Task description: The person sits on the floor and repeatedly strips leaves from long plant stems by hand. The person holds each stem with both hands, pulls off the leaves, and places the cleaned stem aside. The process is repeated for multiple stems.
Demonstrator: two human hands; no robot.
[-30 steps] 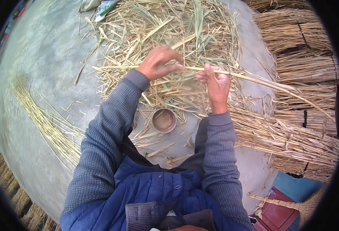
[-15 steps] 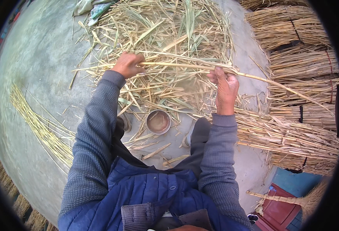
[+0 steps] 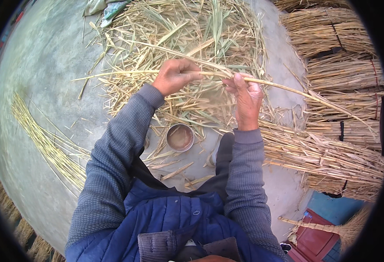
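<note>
A long, pale yellow reed stalk (image 3: 283, 84) stretches crosswise in front of me, its thin end out to the left and its other end over the bundles at right. My left hand (image 3: 174, 76) is closed around it left of centre. Close by on the right, my right hand (image 3: 245, 98) pinches the same stalk between thumb and fingers. A dry leaf strip (image 3: 174, 52) hangs off the stalk at the right fingertips and slants up to the left. Beneath both hands spreads a heap of stripped leaves and husks (image 3: 157, 98).
Between my feet stands a round metal bowl (image 3: 180, 138) with something brownish inside. Thin peeled stalks (image 3: 48, 142) lie on the concrete at left. Unpeeled reeds (image 3: 323, 153) and tied bundles (image 3: 344, 72) are stacked at right. A broom (image 3: 318, 226) rests near a red object (image 3: 312, 244) at lower right.
My left hand has slid right along the stalk, nearer my right hand. The right hand has shifted slightly left, and the loose leaf strip now stands farther off the stalk.
</note>
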